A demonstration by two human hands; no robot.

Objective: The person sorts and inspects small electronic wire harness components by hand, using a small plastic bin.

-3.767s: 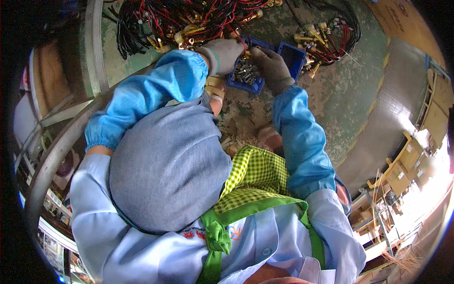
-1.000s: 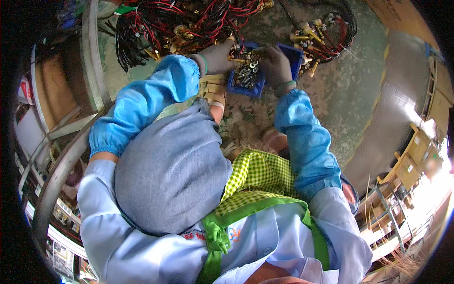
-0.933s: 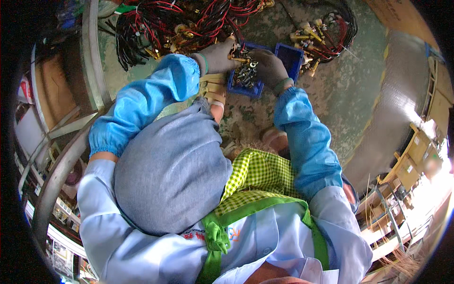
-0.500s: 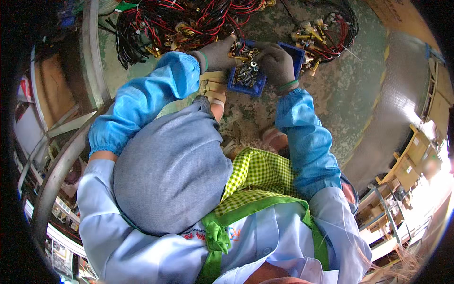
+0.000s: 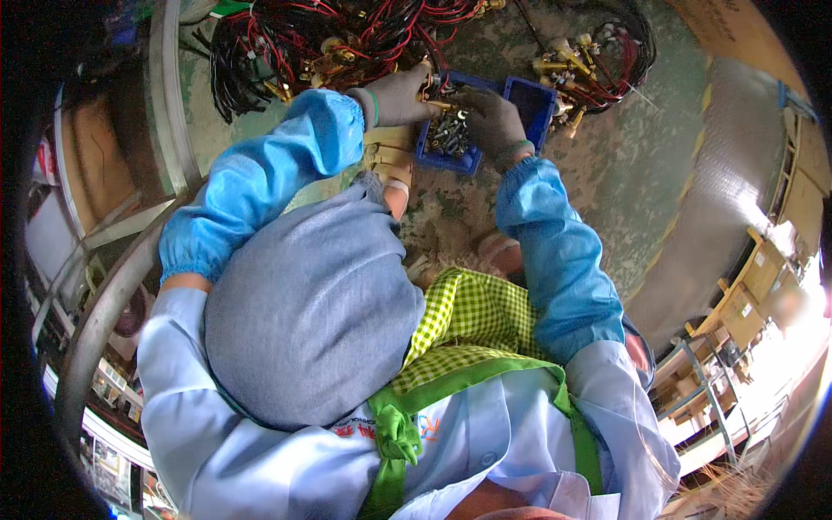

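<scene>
My left hand (image 5: 400,97), in a grey glove, is closed on a brass fitting (image 5: 444,106) that juts out past its fingertips over a blue bin (image 5: 475,165). Loose metal nuts and bolts (image 5: 449,137) lie in that bin. My right hand (image 5: 494,123), gloved the same way, hangs over the bin's right side with its fingers curled together near the fitting's end. Whatever those fingers pinch is too small or hidden to name. Beside it stands a second blue bin (image 5: 539,108), partly behind my right hand.
Black and red wire bundles (image 5: 347,39) with brass fittings lie on the floor beyond my left hand. Another coil of cable with brass valve parts (image 5: 572,62) lies at the far right. A metal frame (image 5: 166,104) rises on the left. My sandalled foot (image 5: 394,173) is close to the bin.
My right hand has moved left and slightly down, toward the fitting at my left hand. My left hand stays in nearly the same place.
</scene>
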